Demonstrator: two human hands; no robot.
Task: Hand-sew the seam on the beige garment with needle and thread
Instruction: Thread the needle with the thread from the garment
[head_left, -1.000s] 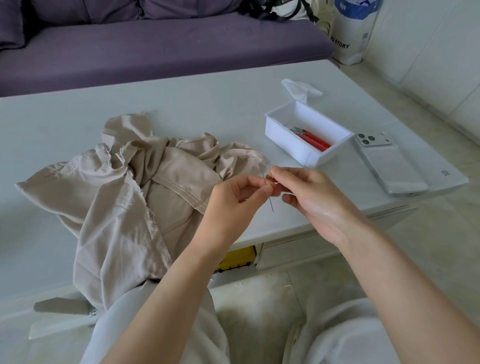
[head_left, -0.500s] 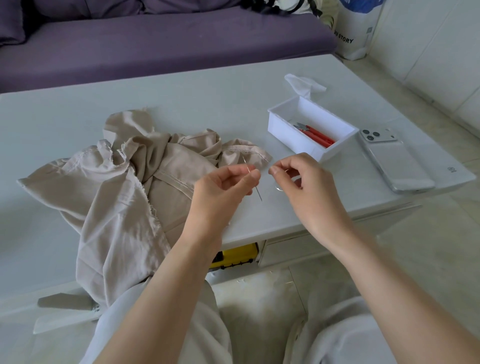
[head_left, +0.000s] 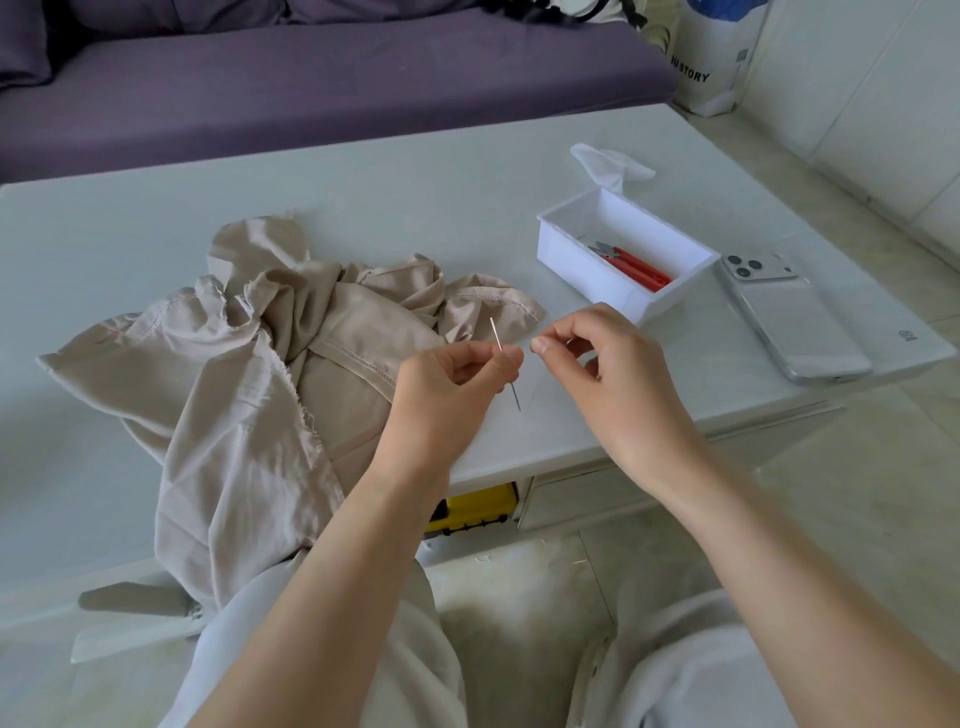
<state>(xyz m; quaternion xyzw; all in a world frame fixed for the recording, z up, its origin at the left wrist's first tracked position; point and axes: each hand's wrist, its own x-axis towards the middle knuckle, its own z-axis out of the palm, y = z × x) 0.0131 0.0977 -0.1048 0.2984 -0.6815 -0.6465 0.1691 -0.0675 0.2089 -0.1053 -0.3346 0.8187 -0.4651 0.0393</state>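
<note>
The beige garment (head_left: 249, 395) lies crumpled on the white table (head_left: 363, 182), its lower part hanging over the front edge onto my lap. My left hand (head_left: 447, 395) pinches a thin steel needle (head_left: 505, 364) between thumb and forefinger, eye end up, point down. My right hand (head_left: 608, 374) is just to the right of it, thumb and forefinger pinched together as if on a thread end; the thread itself is too fine to see. Both hands hover above the table's front edge, right of the garment.
A white plastic box (head_left: 623, 249) holds red-handled snips (head_left: 631, 262), with a crumpled tissue (head_left: 610, 163) behind it. A white phone (head_left: 789, 317) lies face down at the right. A purple sofa (head_left: 311, 78) stands behind the table. A yellow item (head_left: 475, 512) sits under it.
My hands have drawn a little apart; they were touching a second ago. The needle now stands more upright in my left hand.
</note>
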